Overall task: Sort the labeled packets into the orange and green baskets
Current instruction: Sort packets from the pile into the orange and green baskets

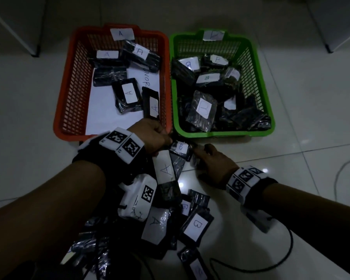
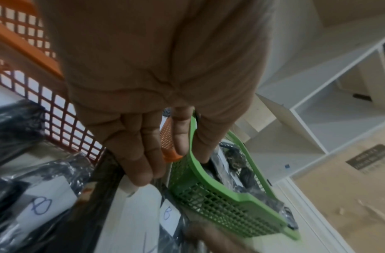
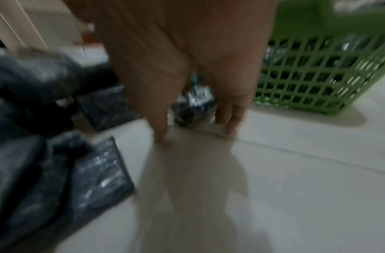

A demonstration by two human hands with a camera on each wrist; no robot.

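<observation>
Packets [image 1: 166,211] lay piled on floor at 6 o'clock, below orange basket [image 1: 69,110] and green basket [image 1: 259,77]. Left hand [image 1: 152,136] pinched the A-labelled packet [image 1: 165,168], fingers pressed together. Right hand [image 1: 214,164] at 3 o'clock, fingers spread, possibly touching B packet [image 1: 180,147]; blurred.

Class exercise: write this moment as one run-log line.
left hand: on A packet | right hand: fingers down by B packet | orange basket: A | green basket: B
</observation>
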